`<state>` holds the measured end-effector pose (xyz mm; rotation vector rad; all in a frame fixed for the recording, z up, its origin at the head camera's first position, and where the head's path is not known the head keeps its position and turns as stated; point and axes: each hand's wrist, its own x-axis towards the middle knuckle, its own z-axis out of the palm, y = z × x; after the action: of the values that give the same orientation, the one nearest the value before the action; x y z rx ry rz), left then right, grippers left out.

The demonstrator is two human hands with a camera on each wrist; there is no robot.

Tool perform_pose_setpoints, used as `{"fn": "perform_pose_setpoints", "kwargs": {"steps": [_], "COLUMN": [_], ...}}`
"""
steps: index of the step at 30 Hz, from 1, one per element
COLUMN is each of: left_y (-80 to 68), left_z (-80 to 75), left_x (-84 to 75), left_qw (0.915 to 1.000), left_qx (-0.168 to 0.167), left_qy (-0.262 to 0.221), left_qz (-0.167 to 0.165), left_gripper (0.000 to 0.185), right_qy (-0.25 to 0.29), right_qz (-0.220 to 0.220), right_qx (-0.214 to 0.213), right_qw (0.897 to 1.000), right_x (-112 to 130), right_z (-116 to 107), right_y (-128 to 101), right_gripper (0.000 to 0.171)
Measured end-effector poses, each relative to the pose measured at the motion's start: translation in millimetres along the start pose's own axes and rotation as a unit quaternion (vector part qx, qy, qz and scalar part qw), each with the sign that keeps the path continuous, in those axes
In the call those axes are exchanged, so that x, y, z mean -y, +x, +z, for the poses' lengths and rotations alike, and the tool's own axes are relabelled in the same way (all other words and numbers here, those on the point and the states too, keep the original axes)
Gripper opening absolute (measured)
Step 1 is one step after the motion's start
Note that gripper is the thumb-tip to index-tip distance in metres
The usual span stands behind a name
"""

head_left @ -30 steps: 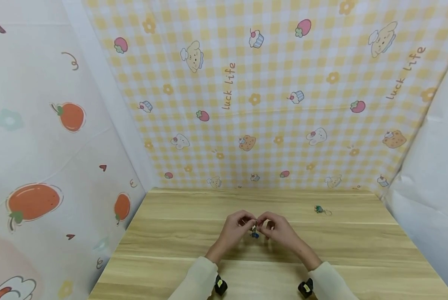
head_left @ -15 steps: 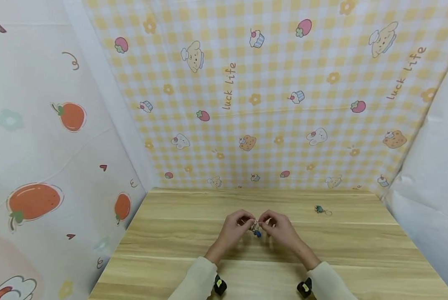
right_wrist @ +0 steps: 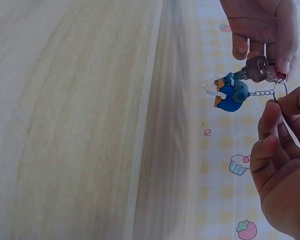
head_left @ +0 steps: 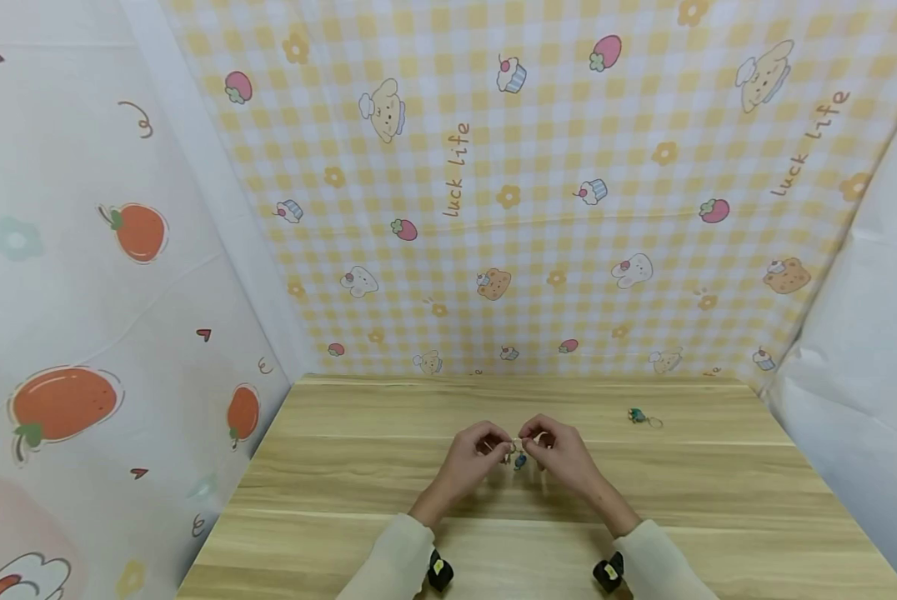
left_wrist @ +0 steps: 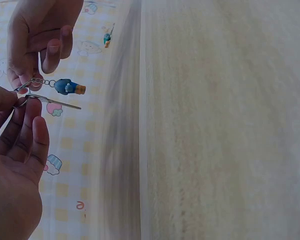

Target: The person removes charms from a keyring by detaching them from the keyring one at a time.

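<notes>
Both forearms angle inward over the pale wood-grain table [head_left: 343, 467], fingertips close together. The right hand [head_left: 561, 454] pinches a thin silver metal ring [right_wrist: 286, 90], a small blue figurine [right_wrist: 230, 97] dangling from its chain between the hands; the left hand [head_left: 469, 462] pinches a grey metal key [right_wrist: 257, 68] near its head (broad-faced in the right wrist view, edge-on in the left).

On my head view I see a counter [head_left: 343, 475] in pale, yellowish wood grain, with darker streaks running from side to side. Toward its far edge, on the right, I make out a small green charm [head_left: 636, 415] lying with its thin ring [head_left: 660, 425] to the right.
</notes>
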<state>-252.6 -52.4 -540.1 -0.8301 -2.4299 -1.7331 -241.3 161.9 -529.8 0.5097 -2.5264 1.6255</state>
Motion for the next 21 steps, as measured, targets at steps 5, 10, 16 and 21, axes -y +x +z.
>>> {"fn": "perform_pose_setpoints", "kwargs": {"steps": [5,10,16,21], "left_y": [0.1,-0.2,0.9,1.6], "left_z": [2.4,3.4,2.8,2.9], "left_x": [2.4,2.5,2.6,2.7], "left_qw": [1.0000,0.9997,0.9992,0.9983], "left_qx": [0.009,0.013,0.012,0.014], "left_qy": [0.001,0.013,0.039,0.053], "left_qz": [-0.003,-0.013,-0.001,0.018], "left_gripper": [0.006,0.007,0.007,0.007], "right_qy": [0.004,0.024,0.023,-0.045], "right_qz": [0.018,0.036,0.028,-0.048], "right_qx": [0.001,0.006,0.017,0.011], "right_qw": [1.000,0.999,0.999,0.998], "right_x": [1.3,3.3,5.2,6.6], "right_z": [0.4,-0.1,-0.8,-0.7], "right_y": [-0.8,-1.2,-0.9,0.5], "right_gripper": [0.005,0.005,0.007,0.014]}}
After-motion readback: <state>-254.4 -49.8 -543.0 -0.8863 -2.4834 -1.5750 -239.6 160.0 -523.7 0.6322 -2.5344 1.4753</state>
